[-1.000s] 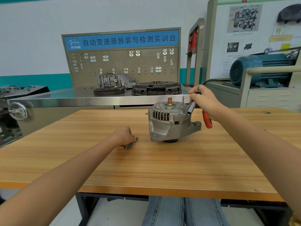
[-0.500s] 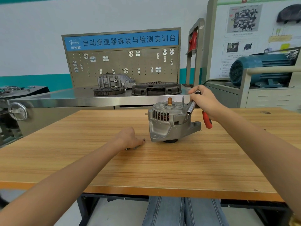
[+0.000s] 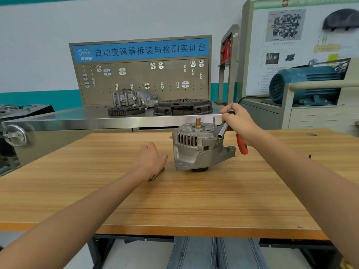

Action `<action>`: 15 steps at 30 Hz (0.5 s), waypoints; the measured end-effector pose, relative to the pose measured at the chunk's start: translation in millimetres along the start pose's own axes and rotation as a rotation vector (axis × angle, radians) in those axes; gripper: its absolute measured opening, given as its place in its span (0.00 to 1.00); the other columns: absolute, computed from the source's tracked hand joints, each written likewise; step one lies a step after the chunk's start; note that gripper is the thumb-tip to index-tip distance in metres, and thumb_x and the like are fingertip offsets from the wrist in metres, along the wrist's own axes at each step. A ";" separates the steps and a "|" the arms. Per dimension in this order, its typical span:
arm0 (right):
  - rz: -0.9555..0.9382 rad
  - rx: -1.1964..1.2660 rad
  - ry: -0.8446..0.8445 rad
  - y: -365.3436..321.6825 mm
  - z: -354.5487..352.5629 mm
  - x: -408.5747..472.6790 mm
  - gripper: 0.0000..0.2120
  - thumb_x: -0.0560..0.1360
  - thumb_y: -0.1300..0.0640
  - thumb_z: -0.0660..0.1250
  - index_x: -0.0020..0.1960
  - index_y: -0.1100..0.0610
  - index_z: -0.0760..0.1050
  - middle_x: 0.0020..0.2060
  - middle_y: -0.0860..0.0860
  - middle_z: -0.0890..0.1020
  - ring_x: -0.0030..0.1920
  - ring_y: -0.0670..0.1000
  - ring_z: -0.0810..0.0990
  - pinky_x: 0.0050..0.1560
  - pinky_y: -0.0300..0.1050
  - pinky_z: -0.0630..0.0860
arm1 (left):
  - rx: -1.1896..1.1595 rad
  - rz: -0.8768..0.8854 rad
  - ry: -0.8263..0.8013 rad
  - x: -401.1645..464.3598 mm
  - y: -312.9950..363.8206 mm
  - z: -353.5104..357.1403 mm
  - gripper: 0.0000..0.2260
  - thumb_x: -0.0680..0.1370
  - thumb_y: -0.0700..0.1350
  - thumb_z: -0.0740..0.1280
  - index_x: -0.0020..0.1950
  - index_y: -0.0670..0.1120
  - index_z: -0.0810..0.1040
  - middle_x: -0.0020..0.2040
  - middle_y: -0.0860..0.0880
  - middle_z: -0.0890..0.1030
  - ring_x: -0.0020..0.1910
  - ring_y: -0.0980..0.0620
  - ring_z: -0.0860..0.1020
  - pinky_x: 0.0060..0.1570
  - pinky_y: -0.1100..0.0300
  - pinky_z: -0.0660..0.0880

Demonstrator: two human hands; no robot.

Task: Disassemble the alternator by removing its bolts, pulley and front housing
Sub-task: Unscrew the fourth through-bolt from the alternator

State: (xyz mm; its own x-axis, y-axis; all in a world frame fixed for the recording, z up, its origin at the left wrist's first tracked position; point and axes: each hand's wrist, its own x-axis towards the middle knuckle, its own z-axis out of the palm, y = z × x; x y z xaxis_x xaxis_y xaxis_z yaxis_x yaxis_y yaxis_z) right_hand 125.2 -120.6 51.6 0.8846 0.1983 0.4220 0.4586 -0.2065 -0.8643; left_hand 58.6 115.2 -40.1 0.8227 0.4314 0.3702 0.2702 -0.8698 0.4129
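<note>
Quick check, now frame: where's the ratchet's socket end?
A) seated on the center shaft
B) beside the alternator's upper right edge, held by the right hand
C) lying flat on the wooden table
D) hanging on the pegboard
B: the right hand grips the ratchet, whose socket end sits beside the upper right edge of the alternator, off the center shaft.

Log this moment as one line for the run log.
left hand open over loose bolts | right hand holds red-handled socket ratchet beside grey metal alternator | one bolt standing up
</note>
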 end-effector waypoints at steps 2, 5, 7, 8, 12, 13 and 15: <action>0.006 0.007 0.006 -0.2 0.4 -0.4 0.12 0.75 0.67 0.59 0.42 0.51 0.69 0.50 0.54 0.73 0.48 0.54 0.74 0.53 0.50 0.76 | -0.194 0.110 0.118 0.3 12.1 -2.9 0.15 0.80 0.48 0.57 0.63 0.40 0.69 0.59 0.42 0.75 0.54 0.47 0.74 0.52 0.56 0.71; 0.018 0.031 0.008 0.0 1.1 -0.6 0.11 0.76 0.67 0.58 0.43 0.51 0.69 0.49 0.53 0.74 0.47 0.53 0.74 0.47 0.46 0.75 | -0.523 0.143 0.078 1.5 38.1 -10.8 0.14 0.83 0.48 0.52 0.64 0.46 0.70 0.59 0.51 0.74 0.52 0.57 0.71 0.49 0.64 0.66; 0.026 0.043 0.013 0.0 1.3 -0.7 0.12 0.76 0.67 0.58 0.43 0.51 0.68 0.49 0.53 0.74 0.45 0.52 0.74 0.45 0.44 0.74 | -0.677 0.114 0.001 0.8 54.2 -12.2 0.15 0.83 0.49 0.50 0.66 0.49 0.69 0.59 0.53 0.72 0.53 0.60 0.69 0.50 0.65 0.63; 0.029 0.052 0.019 0.0 1.8 -0.6 0.12 0.75 0.67 0.58 0.43 0.51 0.69 0.50 0.54 0.74 0.44 0.51 0.74 0.45 0.44 0.75 | -0.733 0.096 -0.022 0.2 60.3 -11.0 0.16 0.83 0.49 0.50 0.69 0.48 0.68 0.62 0.53 0.72 0.56 0.59 0.68 0.53 0.64 0.61; 0.048 0.083 0.080 1.0 4.5 -1.7 0.12 0.74 0.68 0.59 0.42 0.51 0.69 0.51 0.53 0.74 0.44 0.50 0.74 0.45 0.44 0.75 | -0.897 0.017 -0.026 -4.9 69.1 -2.3 0.19 0.83 0.49 0.51 0.74 0.49 0.63 0.71 0.51 0.68 0.67 0.54 0.66 0.58 0.63 0.61; 0.060 0.104 0.095 0.9 5.0 -1.7 0.13 0.73 0.69 0.59 0.41 0.51 0.69 0.49 0.52 0.74 0.43 0.49 0.73 0.44 0.43 0.75 | -0.948 0.009 -0.047 -4.8 68.6 -1.1 0.19 0.83 0.49 0.51 0.74 0.49 0.63 0.69 0.52 0.69 0.65 0.56 0.66 0.57 0.64 0.61; 0.089 0.158 0.120 0.8 5.9 -2.4 0.13 0.73 0.70 0.59 0.40 0.52 0.70 0.46 0.52 0.74 0.43 0.49 0.72 0.41 0.41 0.73 | -1.024 0.012 -0.100 -2.3 68.7 0.7 0.17 0.83 0.51 0.52 0.71 0.52 0.65 0.64 0.56 0.70 0.57 0.61 0.69 0.50 0.67 0.64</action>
State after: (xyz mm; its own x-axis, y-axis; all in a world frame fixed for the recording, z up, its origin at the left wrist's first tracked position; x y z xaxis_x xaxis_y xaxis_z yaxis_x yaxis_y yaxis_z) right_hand 122.9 -115.7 48.3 0.9290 0.0683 0.3638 0.3679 -0.0633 -0.9277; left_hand 75.6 54.3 -13.2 0.8730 0.3617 0.3272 -0.2557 -0.2319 0.9385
